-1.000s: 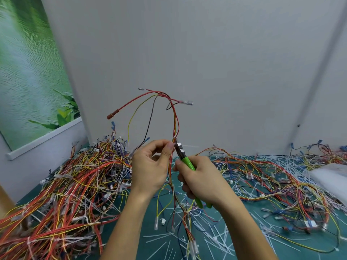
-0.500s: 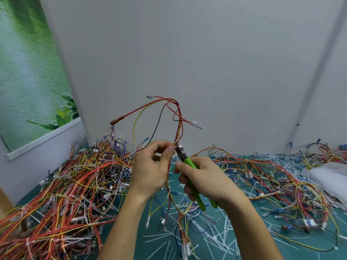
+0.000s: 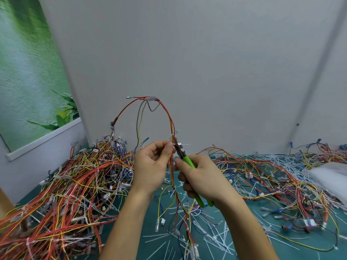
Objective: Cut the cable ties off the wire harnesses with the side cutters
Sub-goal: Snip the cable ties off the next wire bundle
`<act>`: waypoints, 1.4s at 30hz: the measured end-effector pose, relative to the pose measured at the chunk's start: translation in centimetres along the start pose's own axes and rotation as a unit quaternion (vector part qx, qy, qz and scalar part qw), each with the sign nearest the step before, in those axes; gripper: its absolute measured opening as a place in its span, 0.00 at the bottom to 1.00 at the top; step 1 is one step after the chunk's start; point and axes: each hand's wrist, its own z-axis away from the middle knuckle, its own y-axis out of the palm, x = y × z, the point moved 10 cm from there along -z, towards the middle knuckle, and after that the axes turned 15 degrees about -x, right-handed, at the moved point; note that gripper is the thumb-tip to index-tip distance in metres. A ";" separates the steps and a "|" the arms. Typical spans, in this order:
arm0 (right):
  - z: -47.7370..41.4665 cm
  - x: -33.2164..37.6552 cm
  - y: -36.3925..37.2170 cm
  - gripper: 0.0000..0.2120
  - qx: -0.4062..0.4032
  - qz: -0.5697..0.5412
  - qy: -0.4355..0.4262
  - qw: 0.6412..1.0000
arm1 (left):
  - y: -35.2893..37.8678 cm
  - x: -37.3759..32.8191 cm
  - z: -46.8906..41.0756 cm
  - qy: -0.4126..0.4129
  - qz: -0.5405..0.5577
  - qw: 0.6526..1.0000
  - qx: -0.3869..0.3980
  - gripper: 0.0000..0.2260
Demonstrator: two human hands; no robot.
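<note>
Gripped in the right hand (image 3: 202,181), side cutters (image 3: 185,159) had risen to a cable tie (image 3: 171,137) just above the left hand (image 3: 150,169) pinching the upright harness (image 3: 171,124).

It's a harness rework bench: wire harnesses (image 3: 75,184) heaped lower left, cut cable ties (image 3: 217,241) littering the green mat (image 3: 293,239) at bottom, bare grey partition walls (image 3: 206,62) closing in behind.
</note>
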 end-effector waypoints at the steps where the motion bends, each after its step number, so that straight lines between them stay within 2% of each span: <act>1: 0.0 0.0 0.0 0.14 0.000 0.001 -0.002 1.000 | -0.1 0.1 -0.1 -0.008 0.005 1.000 -0.009 0.02; 6: 0.0 0.2 0.4 0.14 0.004 0.000 -0.017 1.000 | -0.6 0.1 -0.3 -0.017 0.016 0.999 -0.035 0.02; 12: 0.1 0.3 0.9 0.15 0.014 0.016 -0.036 0.999 | -1.0 -0.3 -0.2 0.017 -0.002 0.998 -0.058 0.04; 17: -0.2 0.0 0.7 0.16 -0.006 0.042 -0.043 0.998 | -0.6 -0.5 -0.1 0.042 -0.020 0.998 -0.044 0.07; 24: -0.7 -0.2 -0.3 0.20 -0.045 0.065 -0.058 0.995 | -0.3 -0.4 0.0 0.044 -0.026 0.998 -0.038 0.01; 32: -0.9 -0.9 -0.2 0.16 -0.021 0.013 -0.010 1.000 | -0.3 -0.5 0.1 0.014 -0.005 0.999 -0.034 0.02; 38: -1.2 -3.2 -0.5 0.17 0.031 0.041 0.051 0.997 | -0.9 0.2 -0.4 -0.042 0.015 0.998 -0.042 0.03; 40: -2.0 -3.9 -1.8 0.16 0.005 0.011 0.079 0.997 | -1.2 0.4 -0.6 -0.056 0.019 0.997 -0.044 0.03; 42: -3.1 -4.5 -3.3 0.11 -0.057 -0.084 0.110 0.989 | -1.4 0.5 -0.8 -0.067 0.023 0.996 -0.048 0.03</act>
